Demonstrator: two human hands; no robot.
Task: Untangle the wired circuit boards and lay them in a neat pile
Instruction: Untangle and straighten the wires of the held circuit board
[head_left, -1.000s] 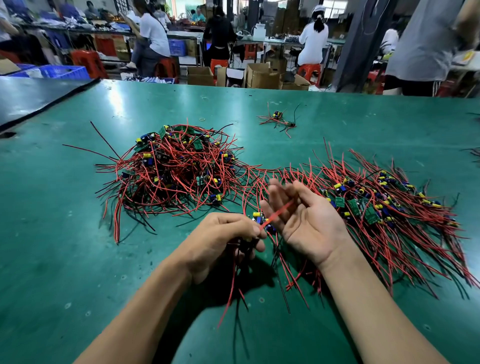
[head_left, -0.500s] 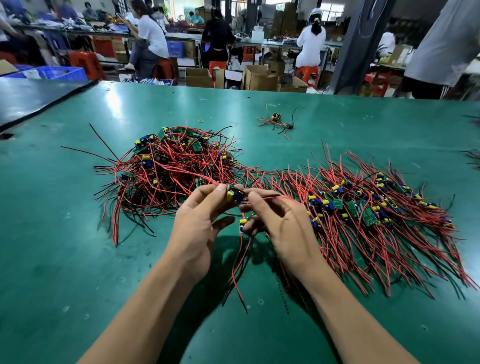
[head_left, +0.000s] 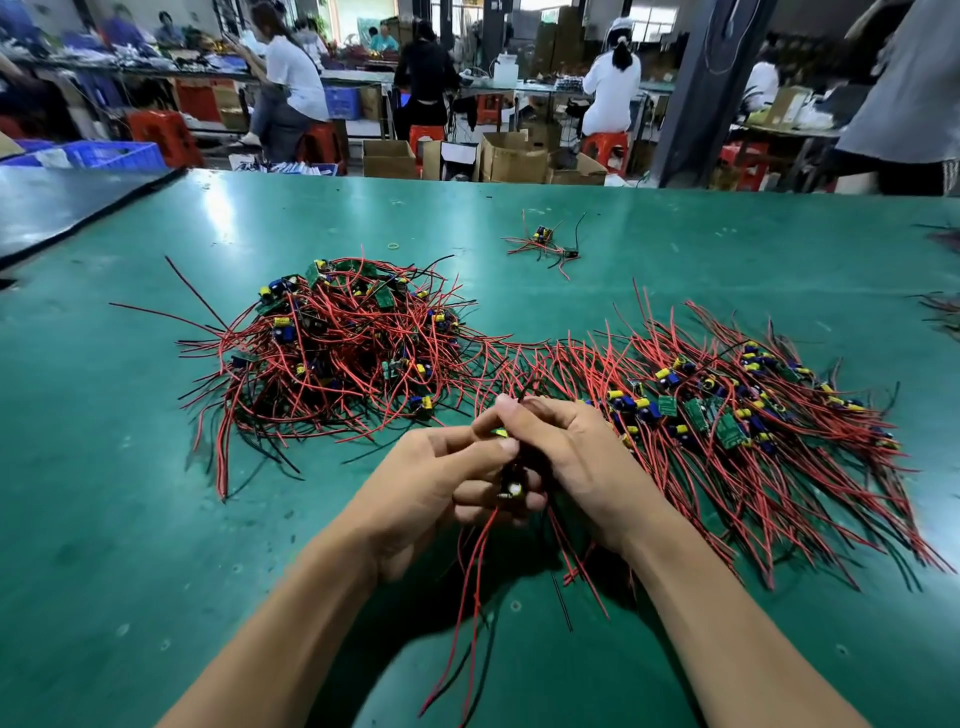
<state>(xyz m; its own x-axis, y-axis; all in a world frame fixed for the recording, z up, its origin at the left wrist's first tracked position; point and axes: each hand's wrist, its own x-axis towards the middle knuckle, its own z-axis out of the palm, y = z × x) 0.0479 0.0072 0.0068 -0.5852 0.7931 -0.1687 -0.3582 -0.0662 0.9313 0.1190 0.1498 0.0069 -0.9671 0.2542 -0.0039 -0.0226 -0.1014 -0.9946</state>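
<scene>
Watching the head view, I see both hands have drawn back from the heap's rim to centre frame, lower than half a second ago. My left hand (head_left: 431, 483) pinches a wired board (head_left: 511, 488) with curled fingers. My right hand (head_left: 571, 457) is curled over the same bundle from above. Its leads (head_left: 475, 571), red and black, hang toward the bottom of the frame.

I judge this piece is nearly free of the tangled heap (head_left: 343, 343) at centre left and bound for the combed pile (head_left: 727, 415) at right, just beside my right hand.

For room, there is bare bench (head_left: 130, 519) at lower left. A stray board (head_left: 545, 244) lies well apart at upper centre. The bench's far edge crosses the upper frame, well away from the work.
</scene>
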